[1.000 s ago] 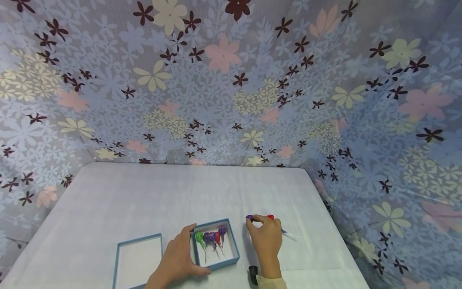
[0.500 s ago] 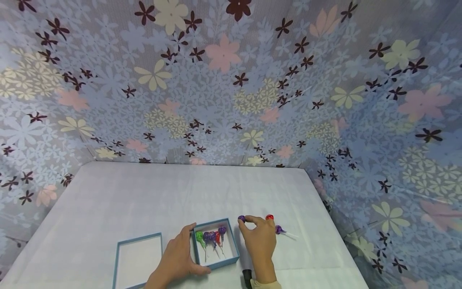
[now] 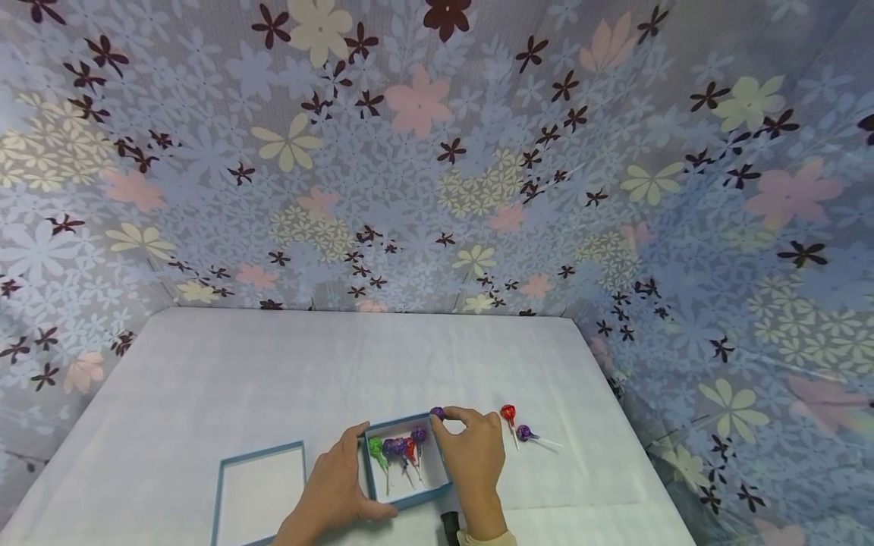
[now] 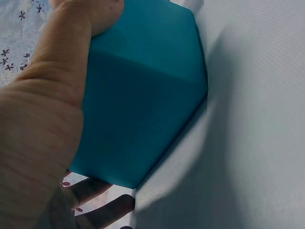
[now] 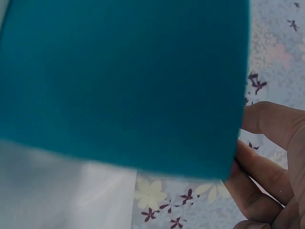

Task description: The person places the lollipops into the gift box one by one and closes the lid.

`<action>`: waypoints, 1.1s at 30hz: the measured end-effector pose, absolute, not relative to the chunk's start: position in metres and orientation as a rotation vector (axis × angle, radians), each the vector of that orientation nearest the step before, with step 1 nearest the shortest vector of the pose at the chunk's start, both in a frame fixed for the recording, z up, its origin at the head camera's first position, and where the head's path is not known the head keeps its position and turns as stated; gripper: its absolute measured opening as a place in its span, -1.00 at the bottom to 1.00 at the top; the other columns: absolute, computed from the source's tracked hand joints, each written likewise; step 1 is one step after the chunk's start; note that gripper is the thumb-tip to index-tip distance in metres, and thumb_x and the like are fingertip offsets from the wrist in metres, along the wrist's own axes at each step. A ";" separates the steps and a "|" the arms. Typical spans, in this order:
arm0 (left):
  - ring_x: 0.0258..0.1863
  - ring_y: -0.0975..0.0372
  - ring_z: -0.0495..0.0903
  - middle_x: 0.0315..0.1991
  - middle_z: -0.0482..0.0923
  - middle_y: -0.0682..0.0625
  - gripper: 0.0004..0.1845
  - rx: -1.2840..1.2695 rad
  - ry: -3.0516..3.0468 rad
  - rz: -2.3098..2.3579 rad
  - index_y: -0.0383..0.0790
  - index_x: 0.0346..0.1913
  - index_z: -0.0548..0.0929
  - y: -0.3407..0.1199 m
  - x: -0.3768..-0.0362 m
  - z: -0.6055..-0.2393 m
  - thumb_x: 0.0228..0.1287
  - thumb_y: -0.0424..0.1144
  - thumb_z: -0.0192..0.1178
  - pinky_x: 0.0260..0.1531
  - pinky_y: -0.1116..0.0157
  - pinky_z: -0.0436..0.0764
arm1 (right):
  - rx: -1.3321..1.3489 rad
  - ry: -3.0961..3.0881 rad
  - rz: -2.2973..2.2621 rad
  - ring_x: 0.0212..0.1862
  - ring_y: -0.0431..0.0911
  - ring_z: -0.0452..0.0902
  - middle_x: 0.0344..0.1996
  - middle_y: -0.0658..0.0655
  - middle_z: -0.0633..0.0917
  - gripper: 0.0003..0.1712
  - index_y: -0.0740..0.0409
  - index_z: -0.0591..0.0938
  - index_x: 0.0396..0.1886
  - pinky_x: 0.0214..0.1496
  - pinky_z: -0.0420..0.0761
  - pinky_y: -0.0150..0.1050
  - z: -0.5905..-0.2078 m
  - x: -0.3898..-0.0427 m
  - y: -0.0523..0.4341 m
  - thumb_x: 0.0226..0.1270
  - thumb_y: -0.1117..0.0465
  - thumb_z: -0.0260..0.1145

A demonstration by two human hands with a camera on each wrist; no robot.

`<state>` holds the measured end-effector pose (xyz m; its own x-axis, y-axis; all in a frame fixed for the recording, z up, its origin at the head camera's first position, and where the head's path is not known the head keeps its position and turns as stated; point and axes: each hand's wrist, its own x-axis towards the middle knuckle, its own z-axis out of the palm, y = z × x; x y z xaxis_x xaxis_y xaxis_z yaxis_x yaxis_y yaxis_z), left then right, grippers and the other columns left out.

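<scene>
In the head view a blue-rimmed white box (image 3: 410, 497) holds several lollipops, green, purple and red, lying with their sticks towards me. My left hand (image 3: 336, 479) grips the box from its left side, thumb at the near edge and fingers at the far corner. The left wrist view has the box's blue outer wall (image 4: 138, 105) beside the thumb. My right hand (image 3: 473, 453) pinches a purple lollipop (image 3: 437, 412) at the box's far right corner, its stick hidden by the hand. From the right wrist, the box's blue side covers much of the view and hides the fingertips.
Left of the box lies a matching blue-rimmed lid (image 3: 262, 489). A red lollipop (image 3: 508, 412) and another purple lollipop (image 3: 524, 433) lie on the white table (image 3: 328, 364) to the right. Behind the table hangs a floral cloth (image 3: 410, 189).
My right hand has moved left with the purple lollipop, from the table right of the box to its far right corner. The left hand stays on the box.
</scene>
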<state>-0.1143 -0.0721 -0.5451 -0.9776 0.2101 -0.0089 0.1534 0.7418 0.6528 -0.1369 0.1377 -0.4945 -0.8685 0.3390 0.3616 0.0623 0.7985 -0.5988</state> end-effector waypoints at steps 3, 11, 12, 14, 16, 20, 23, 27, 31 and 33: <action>0.05 -0.03 0.58 0.19 0.52 -0.20 0.49 0.306 2.859 1.065 -0.26 0.47 0.18 -0.072 -0.114 -0.545 -0.59 0.51 0.55 0.11 -0.13 0.55 | -0.285 -2.542 0.831 -0.37 -0.19 0.33 -0.39 -0.09 0.81 -0.75 -0.11 0.85 -0.36 -0.54 0.37 -0.36 -0.493 -0.135 0.132 -0.05 -0.06 0.64; -0.03 0.01 0.59 0.12 0.55 -0.18 0.49 0.313 2.863 1.064 -0.27 0.46 0.19 -0.071 -0.112 -0.544 -0.59 0.51 0.55 0.05 -0.12 0.56 | -0.246 -2.579 0.845 -0.39 -0.22 0.30 -0.40 -0.12 0.80 -0.75 -0.15 0.85 -0.37 -0.56 0.34 -0.37 -0.494 -0.131 0.121 -0.08 -0.06 0.66; -0.02 0.00 0.59 0.13 0.55 -0.18 0.49 0.313 2.863 1.063 -0.27 0.46 0.19 -0.071 -0.112 -0.544 -0.59 0.51 0.55 0.05 -0.13 0.55 | -0.245 -2.587 0.838 -0.39 -0.22 0.30 -0.41 -0.12 0.79 -0.75 -0.15 0.85 -0.37 -0.56 0.34 -0.37 -0.494 -0.131 0.119 -0.08 -0.06 0.66; -0.03 0.00 0.59 0.12 0.55 -0.18 0.49 0.318 2.866 1.062 -0.27 0.46 0.19 -0.071 -0.112 -0.544 -0.59 0.51 0.55 0.04 -0.13 0.55 | -0.231 -2.599 0.827 -0.39 -0.23 0.30 -0.42 -0.12 0.79 -0.76 -0.17 0.85 -0.37 -0.56 0.35 -0.38 -0.496 -0.131 0.116 -0.08 -0.06 0.66; -0.05 0.01 0.60 0.11 0.56 -0.18 0.49 0.326 2.873 1.064 -0.27 0.46 0.20 -0.071 -0.111 -0.544 -0.59 0.51 0.55 0.03 -0.13 0.56 | -0.223 -2.611 0.817 -0.40 -0.23 0.30 -0.43 -0.11 0.79 -0.76 -0.17 0.85 -0.37 -0.57 0.36 -0.39 -0.499 -0.131 0.114 -0.08 -0.06 0.65; -0.07 0.03 0.60 0.09 0.57 -0.17 0.49 0.331 2.880 1.074 -0.27 0.46 0.20 -0.071 -0.111 -0.543 -0.59 0.51 0.55 0.02 -0.11 0.57 | -0.212 -2.626 0.784 -0.41 -0.23 0.30 -0.44 -0.09 0.79 -0.74 -0.15 0.85 -0.36 -0.58 0.37 -0.39 -0.505 -0.133 0.110 -0.08 -0.07 0.65; -0.06 0.01 0.60 0.09 0.57 -0.18 0.49 0.334 2.875 1.085 -0.27 0.46 0.19 -0.071 -0.111 -0.543 -0.59 0.52 0.55 0.02 -0.12 0.57 | -0.219 -2.641 0.760 -0.41 -0.22 0.30 -0.45 -0.09 0.79 -0.74 -0.14 0.86 -0.37 -0.58 0.37 -0.38 -0.506 -0.133 0.108 -0.09 -0.08 0.65; -0.04 -0.03 0.61 0.11 0.56 -0.19 0.49 0.340 2.870 1.090 -0.27 0.46 0.18 -0.072 -0.111 -0.543 -0.57 0.52 0.54 0.02 -0.14 0.56 | -0.222 -2.669 0.719 -0.41 -0.22 0.29 -0.44 -0.08 0.79 -0.73 -0.13 0.86 -0.36 -0.58 0.38 -0.38 -0.508 -0.133 0.107 -0.10 -0.08 0.65; -0.04 -0.01 0.60 0.11 0.56 -0.18 0.49 0.345 2.876 1.092 -0.26 0.46 0.19 -0.073 -0.112 -0.544 -0.57 0.53 0.53 0.02 -0.13 0.56 | -0.182 -2.651 0.671 -0.42 -0.22 0.28 -0.44 -0.07 0.80 -0.72 -0.11 0.86 -0.38 -0.60 0.38 -0.39 -0.512 -0.134 0.106 -0.12 -0.07 0.67; -0.05 0.01 0.60 0.09 0.56 -0.17 0.49 0.348 2.882 1.092 -0.26 0.46 0.19 -0.073 -0.112 -0.544 -0.57 0.54 0.53 0.01 -0.12 0.56 | -0.151 -2.633 0.629 -0.43 -0.22 0.28 -0.45 -0.07 0.80 -0.72 -0.09 0.86 -0.40 -0.59 0.39 -0.40 -0.515 -0.135 0.106 -0.13 -0.06 0.67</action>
